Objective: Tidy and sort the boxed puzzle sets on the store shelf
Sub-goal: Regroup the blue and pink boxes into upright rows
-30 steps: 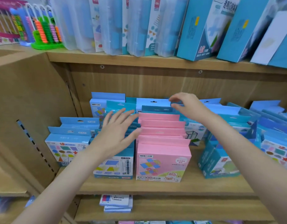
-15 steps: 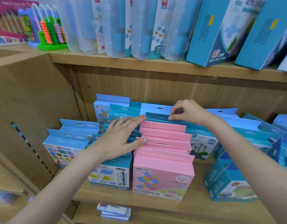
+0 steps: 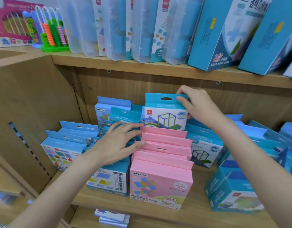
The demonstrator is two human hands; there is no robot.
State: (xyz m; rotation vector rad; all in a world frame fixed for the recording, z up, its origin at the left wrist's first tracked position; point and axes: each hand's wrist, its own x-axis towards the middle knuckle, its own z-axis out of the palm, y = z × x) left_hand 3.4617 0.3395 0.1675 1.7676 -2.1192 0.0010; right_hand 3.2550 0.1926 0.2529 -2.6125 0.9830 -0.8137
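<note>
Right hand [image 3: 201, 108] pinches the top tab of a teal box [image 3: 165, 112], thumb in front, fingers curled behind. The box stands upright, raised above the row, directly behind the pink boxes [image 3: 161, 163]. Left hand [image 3: 119, 143] lies flat, fingers straight and slightly spread, on the tops of the blue boxes [image 3: 109, 178]; its fingertips touch the left edges of the pink tabs. Left of that hand, two more blue boxes [image 3: 64, 145] stand one behind the other. Below the right forearm, teal boxes [image 3: 230, 193] lean at an angle on the shelf [image 3: 109, 201]. Above both hands, clear cases [image 3: 119, 28] stand upright on the upper shelf.
</note>
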